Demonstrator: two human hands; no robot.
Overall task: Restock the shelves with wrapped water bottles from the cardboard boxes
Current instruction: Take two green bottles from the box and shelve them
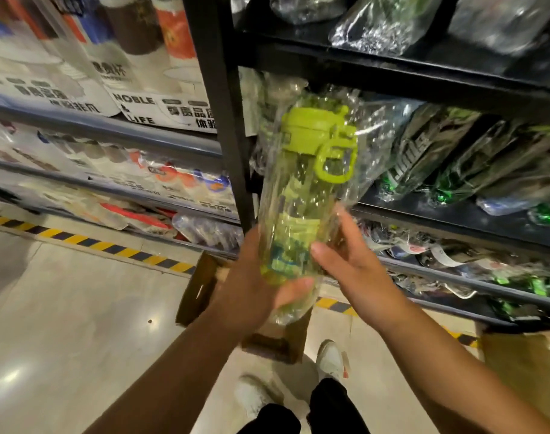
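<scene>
Well, the wrapped water bottle (302, 198) is up in the air in front of the black shelving, held between both hands and leaning slightly to the right. It is see-through yellow-green, and its lime-green lid (311, 130) has a carry loop (334, 164) hanging down the right side. Clear crinkled wrap covers the whole thing and bunches loosely above the lid.

The left hand (251, 283) cups the base, with its fingers curled underneath (they show through the plastic). The right hand (352, 270) clasps the lower right side: the thumb is laid across the front, and the fingers reach up behind the wrap.

Just left of the bottle stands the rack's black upright post (220, 120). To the right, the middle shelf (424, 211) carries a row of dark and green wrapped bottles (455, 158) lying tilted. More wrapped stock sits on the shelves above and below.

An open cardboard box (205, 286) stands on the floor (64, 324) behind the hands. A second cardboard box (527, 368) sits at the right edge. Yellow-and-black hazard tape (111, 245) runs along the floor at the foot of the racks. Printed product cartons (158, 104) fill the left shelves, and two white shoes (330, 358) show below the arms.
</scene>
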